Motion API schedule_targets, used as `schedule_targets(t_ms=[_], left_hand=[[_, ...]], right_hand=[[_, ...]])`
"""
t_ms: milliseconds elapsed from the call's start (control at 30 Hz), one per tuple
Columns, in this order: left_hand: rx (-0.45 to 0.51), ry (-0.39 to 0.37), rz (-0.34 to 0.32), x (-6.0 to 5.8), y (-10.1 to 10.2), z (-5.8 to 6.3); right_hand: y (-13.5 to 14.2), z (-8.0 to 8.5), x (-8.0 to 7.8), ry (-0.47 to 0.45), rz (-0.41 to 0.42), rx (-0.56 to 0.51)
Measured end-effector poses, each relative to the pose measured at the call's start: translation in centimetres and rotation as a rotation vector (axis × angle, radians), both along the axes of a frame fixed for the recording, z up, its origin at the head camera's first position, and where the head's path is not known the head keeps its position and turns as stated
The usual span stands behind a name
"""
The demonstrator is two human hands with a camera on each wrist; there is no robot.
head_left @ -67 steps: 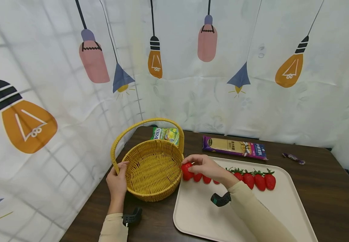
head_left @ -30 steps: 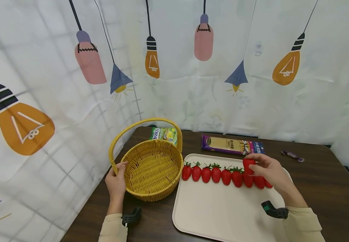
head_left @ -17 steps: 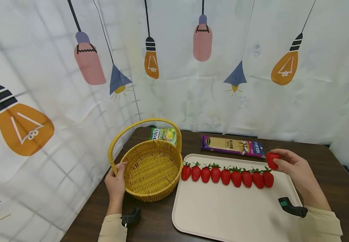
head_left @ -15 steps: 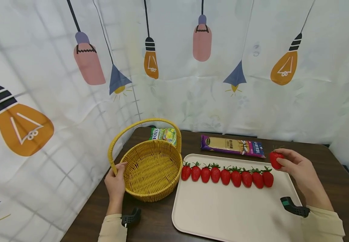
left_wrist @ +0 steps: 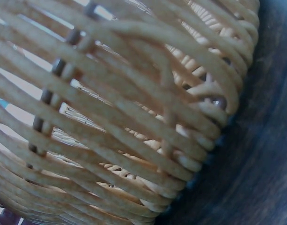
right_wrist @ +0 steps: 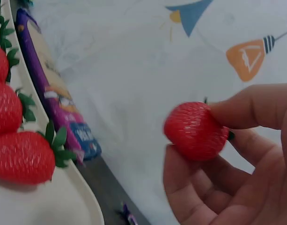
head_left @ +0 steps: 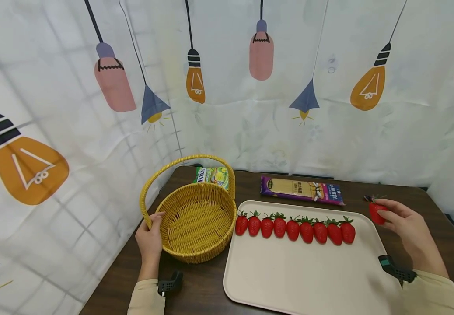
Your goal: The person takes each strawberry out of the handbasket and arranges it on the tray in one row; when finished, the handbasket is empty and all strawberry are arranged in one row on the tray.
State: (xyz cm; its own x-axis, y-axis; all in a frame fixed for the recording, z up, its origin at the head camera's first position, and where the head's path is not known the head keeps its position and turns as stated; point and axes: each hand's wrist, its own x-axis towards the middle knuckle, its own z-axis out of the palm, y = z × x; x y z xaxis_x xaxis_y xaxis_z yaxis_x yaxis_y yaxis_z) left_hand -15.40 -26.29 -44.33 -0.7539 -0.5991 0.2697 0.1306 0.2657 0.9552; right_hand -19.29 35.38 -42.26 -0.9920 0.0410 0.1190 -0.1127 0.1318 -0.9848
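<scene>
My right hand [head_left: 412, 225] pinches a red strawberry [head_left: 376, 213] between thumb and fingers, in the air by the right edge of the cream tray [head_left: 294, 275]. The right wrist view shows that strawberry [right_wrist: 195, 131] from close by, its leaves mostly hidden by the fingers. Several more strawberries [head_left: 280, 227] lie in a row along the tray's far side. My left hand [head_left: 149, 238] holds the yellow wicker basket [head_left: 199, 258] at its left side, where the handle meets the rim. No strawberry shows inside the basket. Its woven wall [left_wrist: 124, 103] fills most of the left wrist view.
Behind the basket lies a green FOX'S packet [head_left: 216, 176]. A purple packet [head_left: 302, 190] lies beyond the tray. A small dark wrapped piece [right_wrist: 129, 216] lies on the table near the tray's right. A printed curtain [head_left: 227, 122] hangs close behind and to the left.
My right hand went from the row's left end to its right end, then past the tray's right edge, carrying a strawberry. My left hand has stayed on the basket.
</scene>
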Motion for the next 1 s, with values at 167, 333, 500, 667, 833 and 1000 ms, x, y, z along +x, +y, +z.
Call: schedule_targets(t_ms=[167, 333, 500, 667, 833, 1000], left_hand=[[-0.010, 0.008, 0.010, 0.0, 0.0, 0.0], [-0.011, 0.005, 0.015, 0.1, 0.1, 0.0], [0.001, 0.009, 0.004, 0.0, 0.2, 0.0], [-0.007, 0.011, 0.014, 0.0, 0.1, 0.0], [-0.018, 0.006, 0.010, 0.1, 0.0, 0.0], [-0.011, 0.008, 0.005, 0.2, 0.0, 0.0]], right_hand=[[1.2, -1.1, -0.4, -0.070, 0.027, 0.187], [1.7, -2.1, -0.7, -0.132, 0.093, 0.176], [1.7, -2.6, -0.8, -0.201, 0.079, 0.304], [1.1, -2.6, -1.1, -0.258, 0.074, 0.436], [0.7, -2.6, -1.3, -0.327, 0.089, 0.507], [0.5, -2.9, -1.5, -0.355, 0.103, 0.538]])
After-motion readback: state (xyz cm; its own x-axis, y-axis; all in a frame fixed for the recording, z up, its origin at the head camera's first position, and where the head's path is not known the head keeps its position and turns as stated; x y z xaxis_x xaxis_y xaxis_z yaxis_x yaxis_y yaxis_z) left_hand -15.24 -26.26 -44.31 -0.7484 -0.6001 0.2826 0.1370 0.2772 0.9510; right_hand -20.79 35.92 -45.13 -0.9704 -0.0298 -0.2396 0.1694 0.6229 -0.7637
